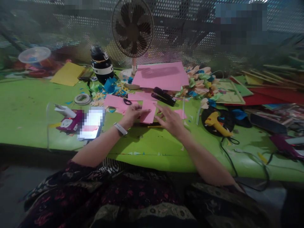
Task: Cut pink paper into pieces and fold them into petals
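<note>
A small rectangle of pink paper (148, 114) is pinched between the thumb and fingers of my left hand (131, 116), which wears a white band at the wrist. Close to the paper's right edge is my right hand (171, 122), fingers apart and bent; whether a fingertip touches the paper I cannot tell. Just beyond lie a black stapler (163, 96) and more pink paper pieces (115, 102). The dark loop of a scissors handle (127, 101) shows on them. Below the held paper, a thin yellow stick (155, 126) lies partly hidden by my right hand.
On the green table (147, 142) stand a fan (133, 30) and a black bottle (102, 68) at the back. A phone (91, 123) and tape roll (82, 99) lie left. Large pink sheets (161, 74), paper petals (201, 79) and a yellow glue gun (218, 124) with a cord lie right.
</note>
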